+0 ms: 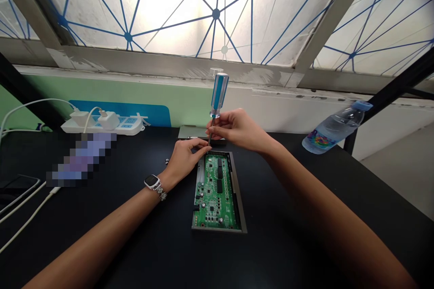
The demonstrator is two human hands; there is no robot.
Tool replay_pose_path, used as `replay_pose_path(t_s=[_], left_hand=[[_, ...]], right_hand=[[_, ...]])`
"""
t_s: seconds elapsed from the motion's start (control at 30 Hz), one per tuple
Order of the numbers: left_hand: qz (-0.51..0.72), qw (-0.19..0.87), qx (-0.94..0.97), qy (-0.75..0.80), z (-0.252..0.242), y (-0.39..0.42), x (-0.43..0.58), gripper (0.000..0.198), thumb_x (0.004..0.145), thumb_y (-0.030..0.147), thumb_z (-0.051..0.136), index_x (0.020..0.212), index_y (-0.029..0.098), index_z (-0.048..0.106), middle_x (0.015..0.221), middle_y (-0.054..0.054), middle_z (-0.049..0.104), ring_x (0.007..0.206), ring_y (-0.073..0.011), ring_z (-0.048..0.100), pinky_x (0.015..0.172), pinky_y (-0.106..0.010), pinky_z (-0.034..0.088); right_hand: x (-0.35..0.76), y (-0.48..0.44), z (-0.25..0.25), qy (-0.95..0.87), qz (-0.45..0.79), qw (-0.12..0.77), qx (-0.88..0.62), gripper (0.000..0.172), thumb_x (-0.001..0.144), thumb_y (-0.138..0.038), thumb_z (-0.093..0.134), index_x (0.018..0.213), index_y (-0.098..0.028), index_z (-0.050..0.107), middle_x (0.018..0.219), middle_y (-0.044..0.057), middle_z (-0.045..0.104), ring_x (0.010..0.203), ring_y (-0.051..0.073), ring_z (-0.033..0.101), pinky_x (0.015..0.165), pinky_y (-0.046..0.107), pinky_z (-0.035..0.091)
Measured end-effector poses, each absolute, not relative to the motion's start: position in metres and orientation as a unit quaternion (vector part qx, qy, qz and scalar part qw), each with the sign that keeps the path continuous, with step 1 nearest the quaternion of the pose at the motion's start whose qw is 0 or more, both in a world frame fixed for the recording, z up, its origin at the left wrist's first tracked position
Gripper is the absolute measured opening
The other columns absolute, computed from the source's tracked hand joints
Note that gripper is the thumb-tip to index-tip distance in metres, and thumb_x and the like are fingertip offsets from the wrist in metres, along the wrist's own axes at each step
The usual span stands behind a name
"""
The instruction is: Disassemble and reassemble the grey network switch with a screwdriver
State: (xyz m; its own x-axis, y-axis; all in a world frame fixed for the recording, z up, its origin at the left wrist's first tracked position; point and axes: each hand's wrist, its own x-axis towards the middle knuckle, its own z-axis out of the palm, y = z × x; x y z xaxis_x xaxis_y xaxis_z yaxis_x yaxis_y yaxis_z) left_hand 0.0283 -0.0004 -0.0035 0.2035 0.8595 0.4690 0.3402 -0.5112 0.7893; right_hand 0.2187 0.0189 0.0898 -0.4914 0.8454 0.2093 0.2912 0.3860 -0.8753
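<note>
A screwdriver (219,95) with a clear and blue handle stands nearly upright, tip down, at the far-left corner of a green circuit board (212,194). The board lies in a shallow grey metal casing (240,207) on the black table. My right hand (239,130) is closed, its thumb and fingers pinching the screwdriver's shaft below the handle. At the same corner, my left hand (188,156) has its thumb and fingertips drawn together close to the tip. Whatever lies between those fingers is hidden. A watch and a bracelet are on the left wrist.
Behind the board lies a flat grey-green panel (191,132) against the wall. A white power strip (132,125) with plugs and cables stands at the back left, by a blurred-out object (83,160). A water bottle (334,128) leans at the back right near a black post.
</note>
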Motion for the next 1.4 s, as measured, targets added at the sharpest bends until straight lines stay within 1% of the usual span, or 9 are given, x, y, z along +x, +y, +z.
replay_pose_path(t_s=[0.23,0.4,0.57,0.63,0.7,0.8,0.97,1.2,1.4], left_hand=[[0.477,0.288,0.719,0.416,-0.003,0.002,0.032,0.015,0.086,0.034,0.077,0.083,0.019,0.074,0.081,-0.003,0.077,0.076,-0.0202,0.071,0.073,-0.031,0.057],[0.478,0.291,0.713,0.421,-0.005,0.004,0.033,0.017,0.086,0.034,0.078,0.083,0.019,0.072,0.08,-0.002,0.076,0.075,-0.0198,0.071,0.071,-0.03,0.055],[0.468,0.288,0.726,0.413,-0.003,0.004,0.035,0.022,0.088,0.033,0.076,0.106,0.02,0.074,0.08,0.0,0.076,0.07,-0.0192,0.07,0.068,-0.029,0.054],[0.467,0.278,0.731,0.413,-0.004,0.005,0.036,0.017,0.088,0.035,0.076,0.095,0.02,0.074,0.077,0.0,0.075,0.068,-0.0192,0.069,0.064,-0.028,0.053],[0.47,0.273,0.731,0.413,-0.004,0.005,0.037,0.02,0.089,0.036,0.075,0.081,0.019,0.071,0.073,-0.001,0.074,0.067,-0.0194,0.068,0.062,-0.028,0.051],[0.469,0.285,0.73,0.406,-0.005,0.006,0.037,0.022,0.089,0.035,0.073,0.076,0.018,0.072,0.075,-0.002,0.075,0.071,-0.0205,0.069,0.066,-0.03,0.052],[0.465,0.291,0.734,0.401,-0.006,0.005,0.035,0.015,0.089,0.034,0.074,0.09,0.019,0.077,0.089,-0.004,0.08,0.083,-0.0234,0.074,0.075,-0.032,0.055],[0.459,0.263,0.758,0.381,-0.001,0.0,0.027,0.018,0.094,0.025,0.062,0.099,0.019,0.079,0.1,-0.006,0.082,0.097,-0.0255,0.075,0.088,-0.036,0.056],[0.464,0.247,0.755,0.392,-0.004,0.004,0.026,0.014,0.094,0.029,0.066,0.093,0.02,0.077,0.098,-0.006,0.081,0.093,-0.0253,0.075,0.085,-0.036,0.056]], right_hand=[[0.217,0.017,0.092,-0.763,0.425,0.328,-0.361,0.01,0.085,-0.016,0.069,0.094,-0.014,0.074,0.091,0.009,0.078,0.089,0.023,0.076,0.084,0.038,0.064],[0.214,0.017,0.091,-0.754,0.446,0.327,-0.354,0.012,0.085,-0.014,0.066,0.096,-0.014,0.071,0.09,0.007,0.078,0.087,0.02,0.075,0.082,0.035,0.063],[0.209,0.013,0.088,-0.755,0.45,0.335,-0.339,0.012,0.085,-0.017,0.065,0.097,-0.015,0.068,0.088,0.006,0.076,0.084,0.02,0.075,0.077,0.033,0.06],[0.207,0.012,0.087,-0.761,0.439,0.336,-0.34,0.012,0.086,-0.021,0.068,0.096,-0.015,0.068,0.087,0.006,0.076,0.082,0.019,0.074,0.076,0.033,0.06],[0.206,0.012,0.085,-0.76,0.433,0.341,-0.345,0.013,0.086,-0.025,0.071,0.095,-0.016,0.068,0.086,0.005,0.075,0.081,0.019,0.074,0.077,0.033,0.06],[0.207,0.017,0.081,-0.739,0.434,0.366,-0.362,0.019,0.084,-0.032,0.076,0.09,-0.016,0.068,0.082,0.004,0.073,0.076,0.018,0.073,0.075,0.033,0.061],[0.211,0.022,0.081,-0.731,0.428,0.378,-0.374,0.02,0.082,-0.033,0.078,0.082,-0.014,0.069,0.081,0.006,0.075,0.075,0.019,0.074,0.072,0.034,0.062],[0.216,0.019,0.087,-0.726,0.46,0.352,-0.371,0.013,0.084,-0.027,0.073,0.089,-0.014,0.073,0.09,0.008,0.078,0.09,0.022,0.076,0.078,0.034,0.064],[0.212,0.018,0.087,-0.719,0.472,0.352,-0.371,0.012,0.086,-0.021,0.069,0.095,-0.014,0.072,0.091,0.008,0.079,0.091,0.022,0.077,0.075,0.032,0.064]])
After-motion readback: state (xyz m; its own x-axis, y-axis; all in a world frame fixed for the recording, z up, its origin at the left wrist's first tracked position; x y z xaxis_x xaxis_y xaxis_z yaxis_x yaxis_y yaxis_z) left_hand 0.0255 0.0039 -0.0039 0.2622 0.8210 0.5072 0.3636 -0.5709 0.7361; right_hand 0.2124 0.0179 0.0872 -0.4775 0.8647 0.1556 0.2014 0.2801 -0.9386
